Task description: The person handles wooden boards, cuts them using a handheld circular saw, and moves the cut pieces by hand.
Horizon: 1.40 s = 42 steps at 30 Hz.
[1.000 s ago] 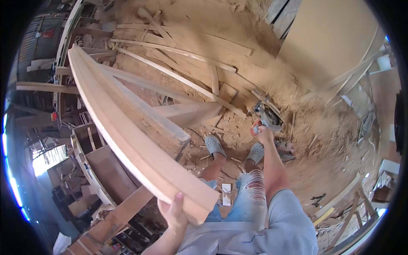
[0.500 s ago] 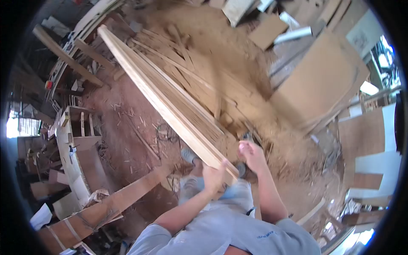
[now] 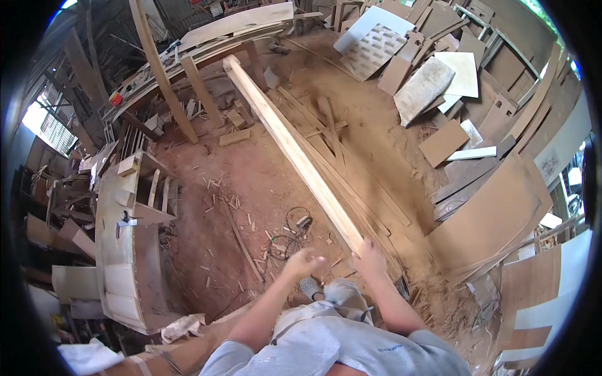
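A long pale wooden board (image 3: 301, 160) runs from the upper left, near the workbench, down to my body. Its near end is in my right hand (image 3: 370, 257), with the fingers wrapped over the end and side. My left hand (image 3: 304, 262) hovers just left of that end, apart from the wood, its fingers stretched toward it. Beneath and right of the board, more long strips of wood (image 3: 373, 210) lie on the ground, partly covered by it. A shoe (image 3: 310, 288) shows under my left hand.
A workbench (image 3: 235, 24) stands at the far upper left, with a leaning post (image 3: 160, 75) before it. A long cabinet-like frame (image 3: 119, 269) lies at left. A tangled cable (image 3: 285, 244) and wood scraps are on the dirt floor. Large brown panels (image 3: 495, 213) lean at right.
My left hand has let go of the board and moved left; my right hand, free before, now grips its near end. The board has shifted right in view, and the camera shows more of the far area.
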Motion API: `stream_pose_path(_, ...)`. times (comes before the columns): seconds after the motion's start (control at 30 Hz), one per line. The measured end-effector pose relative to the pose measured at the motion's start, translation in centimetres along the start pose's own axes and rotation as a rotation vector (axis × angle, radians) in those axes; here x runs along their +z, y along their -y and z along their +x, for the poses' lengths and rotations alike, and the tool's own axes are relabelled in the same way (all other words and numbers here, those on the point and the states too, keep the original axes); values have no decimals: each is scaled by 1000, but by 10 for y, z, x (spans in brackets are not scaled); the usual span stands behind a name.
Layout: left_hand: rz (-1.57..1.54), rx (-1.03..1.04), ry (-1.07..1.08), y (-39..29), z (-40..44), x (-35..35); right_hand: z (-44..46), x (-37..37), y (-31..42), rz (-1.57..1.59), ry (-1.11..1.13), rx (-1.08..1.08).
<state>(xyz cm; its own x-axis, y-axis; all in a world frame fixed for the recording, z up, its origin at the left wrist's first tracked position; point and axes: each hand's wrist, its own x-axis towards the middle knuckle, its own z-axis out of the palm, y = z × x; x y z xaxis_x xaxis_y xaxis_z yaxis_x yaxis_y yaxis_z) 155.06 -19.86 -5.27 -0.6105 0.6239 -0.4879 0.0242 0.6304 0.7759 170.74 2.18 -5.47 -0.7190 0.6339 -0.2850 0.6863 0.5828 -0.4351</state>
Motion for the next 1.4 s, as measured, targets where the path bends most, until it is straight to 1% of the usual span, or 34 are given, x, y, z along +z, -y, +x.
stream_pose_path(0.1, -181, -70, -206, 44, 47, -55, 0, -8, 5, -23, 19, 31)
stream_pose_path(0.2, -202, -79, -240, 47, 82, -107, 3, -13, 15, -35, 0, 34)
stream_pose_path(0.27, -265, -84, -233, 37, 106, -136, 3, -20, 25, -22, 0, 56)
stream_pose_path(0.37, -295, -68, -217, 47, 166, -170, 11, -4, 9, 3, -1, 31)
stream_pose_path(0.43, -316, -44, -177, 37, 211, -200, 20, -1, 4, -10, 40, 91)
stream_pose_path(0.5, -408, -73, -225, 24, 259, -227, 21, -26, 21, 37, -8, 86)
stream_pose_path(0.57, -340, -51, -243, 43, 328, -260, 28, -28, 23, 27, -11, 108)
stream_pose_path(0.63, -318, -26, -288, 11, 362, -275, 23, -23, 20, 29, -15, 169)
stream_pose_path(0.67, -336, 3, -332, -25, 370, -282, 24, -22, 21, 7, 1, 203)
stream_pose_path(0.73, -220, 109, -443, -12, 434, -294, 27, -23, 22, -38, 24, 267)
stream_pose_path(0.77, -305, 159, -418, 5, 465, -307, 25, -18, 22, -55, 3, 281)
stream_pose_path(0.8, -389, 215, -379, 1, 502, -311, 25, -13, 24, -68, -29, 304)
stream_pose_path(0.83, -441, 176, -298, -31, 509, -319, 24, -8, 27, -80, -61, 327)
stream_pose_path(0.87, -485, 129, -222, -62, 511, -334, 20, -3, 30, -143, -103, 381)
stream_pose_path(0.9, -383, 173, -340, -65, 540, -340, 19, -3, 38, -206, -139, 433)
stream_pose_path(0.93, -285, 219, -464, -51, 572, -353, 20, 2, 50, -271, -169, 480)
stream_pose_path(1.0, -339, 169, -523, -54, 620, -383, 38, -11, 100, -279, -357, 801)
stream_pose_path(1.03, -361, 139, -554, -66, 634, -398, 46, -11, 127, -280, -443, 960)
stream_pose_path(1.07, -451, 61, -632, -71, 638, -413, 50, 17, 132, -274, -664, 1132)
stream_pose_path(1.1, -533, 21, -664, -92, 678, -432, 77, 56, 154, -253, -919, 1349)
stream_pose_path(1.13, -497, -54, -658, -97, 697, -449, 100, 87, 163, 0, -1155, 1435)
stream_pose_path(1.17, -455, -130, -662, -91, 714, -470, 126, 111, 177, 233, -1437, 1481)
stream_pose_path(1.2, -414, -175, -628, -86, 738, -491, 148, 114, 192, 718, -1671, 1362)
stream_pose_path(1.23, -384, -231, -597, -79, 761, -503, 165, 113, 202, 1194, -1858, 1148)
stream_pose_path(1.27, -351, -296, -574, -70, 774, -514, 181, 118, 208, 1382, -1698, 1255)
stream_pose_path(1.3, -375, -276, -466, -60, 775, -524, 194, 131, 209, 1561, -1512, 1353)
stream_pose_path(1.37, -442, -203, -251, -58, 784, -534, 232, 137, 211, 1423, -1382, 1427)
stream_pose_path(1.4, -404, -224, -253, -58, 793, -536, 252, 140, 210, 1363, -1323, 1456)
